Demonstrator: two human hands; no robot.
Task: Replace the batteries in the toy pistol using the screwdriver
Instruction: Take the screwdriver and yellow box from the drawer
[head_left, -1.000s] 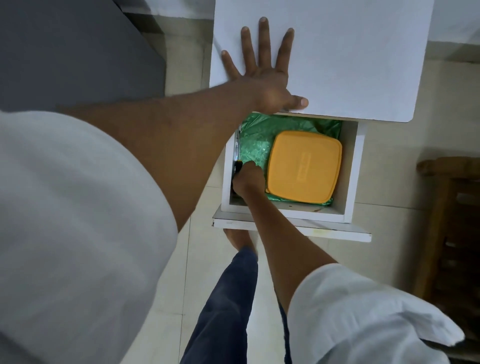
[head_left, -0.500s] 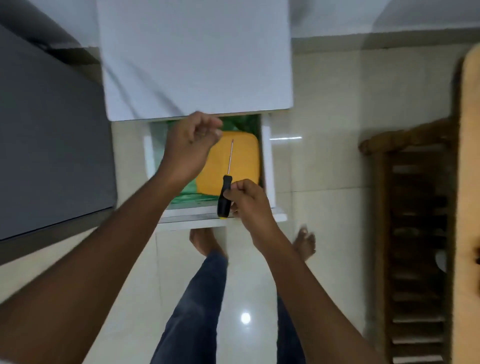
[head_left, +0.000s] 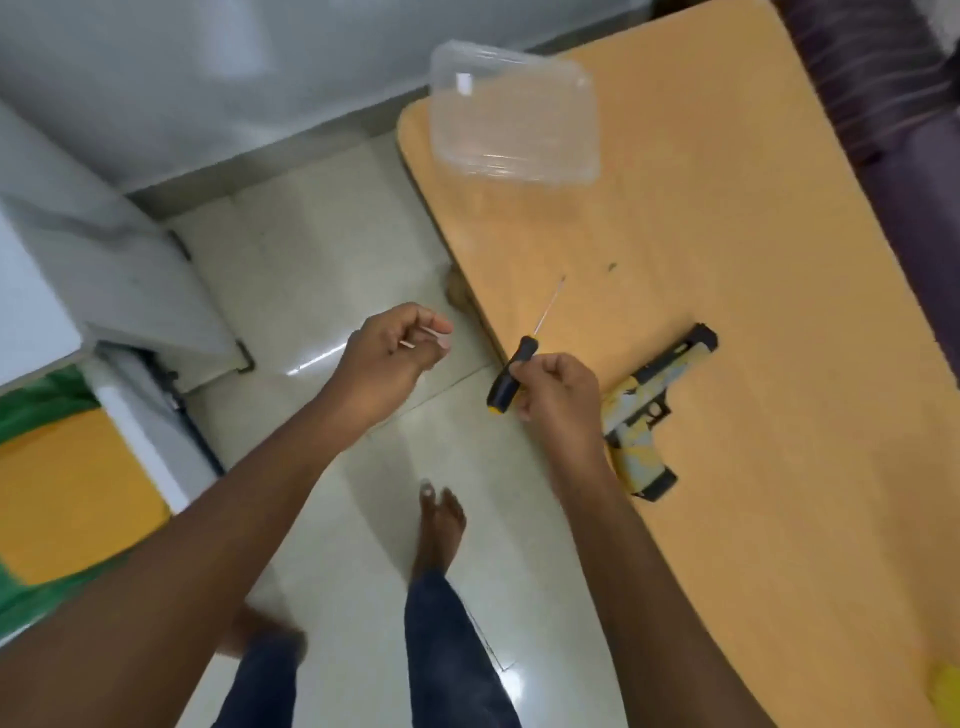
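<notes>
1. Toy pistol lies flat on the wooden table, near its left edge, muzzle pointing to the far side, grip toward the near side.
2. Right hand pinches the screwdriver by its black handle, fingers curled round it, just beside the pistol and partly covering it.
3. Screwdriver shaft angles up and to the far right, its thin tip hanging over the table top.
4. Left hand hovers over the pale floor tiles, fingers curled in; a thin pale sliver shows between them, too blurred to name, so its grip can't be called.
5. Clear plastic box sits at the far end of the table, well apart from the pistol.
6. Open drawer shows at the left, with an orange lid on green lining inside.
7. Bare foot stands on the tiles between the arms.
</notes>
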